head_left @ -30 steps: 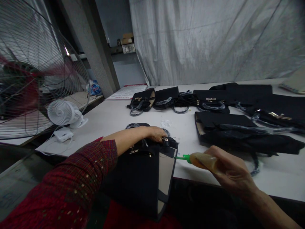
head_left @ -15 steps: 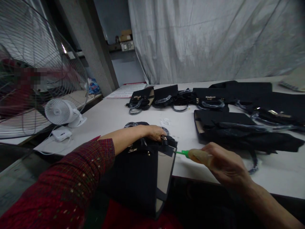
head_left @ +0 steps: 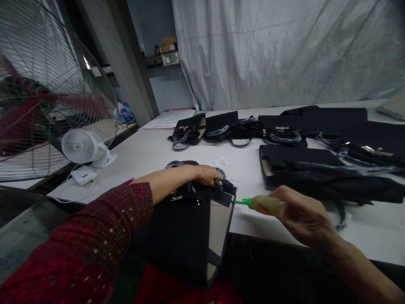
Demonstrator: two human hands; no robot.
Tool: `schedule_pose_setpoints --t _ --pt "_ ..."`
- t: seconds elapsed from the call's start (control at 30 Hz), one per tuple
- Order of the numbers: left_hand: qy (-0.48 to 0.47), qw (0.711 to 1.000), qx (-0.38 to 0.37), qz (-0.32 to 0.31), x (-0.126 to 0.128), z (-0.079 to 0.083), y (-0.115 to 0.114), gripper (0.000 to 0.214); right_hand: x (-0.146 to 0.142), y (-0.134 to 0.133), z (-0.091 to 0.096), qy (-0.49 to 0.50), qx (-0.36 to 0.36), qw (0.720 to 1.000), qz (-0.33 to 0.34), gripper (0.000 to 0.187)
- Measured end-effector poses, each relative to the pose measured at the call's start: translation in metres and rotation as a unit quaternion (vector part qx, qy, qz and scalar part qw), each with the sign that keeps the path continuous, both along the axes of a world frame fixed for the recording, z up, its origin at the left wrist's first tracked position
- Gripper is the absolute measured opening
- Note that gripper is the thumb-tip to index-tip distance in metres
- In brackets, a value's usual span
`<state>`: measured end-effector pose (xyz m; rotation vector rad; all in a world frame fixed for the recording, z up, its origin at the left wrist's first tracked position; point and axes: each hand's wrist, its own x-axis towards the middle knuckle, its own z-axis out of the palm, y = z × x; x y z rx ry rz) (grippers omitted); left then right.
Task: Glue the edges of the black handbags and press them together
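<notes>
A black handbag with gold clasps and a beige side panel leans over the table's front edge toward me. My left hand is closed on the bag's upper part, near a small gold buckle; its fingertips are partly hidden. In my right hand is a squeeze glue bottle, amber inside, with a thin green nozzle. The nozzle's tip is at the edge of the side panel, by a dark flap; whether it touches I cannot tell.
Several black handbags with plastic-wrapped handles lie along the back and right of the white table. A small white fan and a white box with a cable stand at left. Behind them is a large caged fan.
The view has shifted very slightly. Both hands, the handbag and the glue bottle keep nearly the same position, with the nozzle still at the side panel's edge.
</notes>
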<state>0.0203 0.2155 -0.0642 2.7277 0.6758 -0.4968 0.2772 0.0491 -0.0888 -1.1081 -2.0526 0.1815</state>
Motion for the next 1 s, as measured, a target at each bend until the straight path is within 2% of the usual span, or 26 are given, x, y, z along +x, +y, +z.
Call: schedule_pose_setpoints --t 0.17,0.3,0.43,0.63,0.77,0.93,1.0 --pt "-0.002 1.000 0.006 -0.001 0.000 0.000 -0.001 0.018 -0.002 0.000 0.002 0.012 0.020 0.999 -0.023 0.015" --pt "0.002 1.000 0.008 -0.001 0.000 -0.001 -0.001 0.017 -0.002 0.001 0.004 -0.018 0.004 1.000 -0.006 0.017" --pt "0.012 1.000 0.013 -0.002 0.001 0.000 -0.001 0.018 -0.001 0.003 0.007 -0.022 0.052 0.998 0.006 0.013" --pt "0.012 1.000 0.017 0.005 0.002 0.003 -0.003 0.019 0.000 -0.001 0.006 -0.054 0.067 0.996 0.035 0.005" --pt "0.010 1.000 0.015 0.006 0.002 0.003 -0.004 0.020 -0.001 -0.006 0.004 -0.061 0.048 0.995 0.070 0.008" --pt "-0.002 1.000 -0.003 0.004 0.001 0.004 -0.005 0.017 -0.003 -0.011 0.006 -0.051 0.051 0.996 0.056 0.008" --pt "-0.004 1.000 -0.007 0.004 0.001 0.005 -0.005 0.017 -0.004 -0.012 0.008 -0.048 0.035 0.995 0.077 0.007"
